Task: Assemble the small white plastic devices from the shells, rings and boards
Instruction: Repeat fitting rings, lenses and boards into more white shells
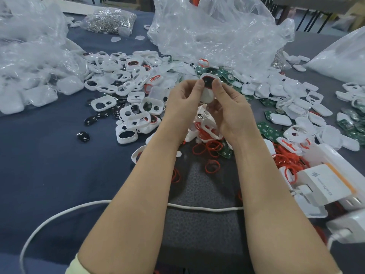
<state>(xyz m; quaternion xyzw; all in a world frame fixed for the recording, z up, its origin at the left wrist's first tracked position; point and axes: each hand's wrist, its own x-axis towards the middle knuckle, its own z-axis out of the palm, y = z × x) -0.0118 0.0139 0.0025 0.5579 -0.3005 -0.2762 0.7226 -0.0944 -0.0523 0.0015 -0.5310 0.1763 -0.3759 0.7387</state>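
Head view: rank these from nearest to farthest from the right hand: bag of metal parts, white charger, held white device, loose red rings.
1. White device: pinched in the right hand itself.
2. Red rings: loose, just below the hand, toward the person.
3. White charger: near right.
4. Bag of metal parts: far back left.

Soft, even light from above fills the scene, casting only faint shadows beneath the forearms (150, 175) on the dark blue cloth (49, 165). Glare whitens the crumpled plastic bags (213, 32). The wide lens stretches the frame's edges. Sharpest at centre are the left hand (183, 99) and right hand (231, 111); the chargers (324, 186) at lower right look smeared.
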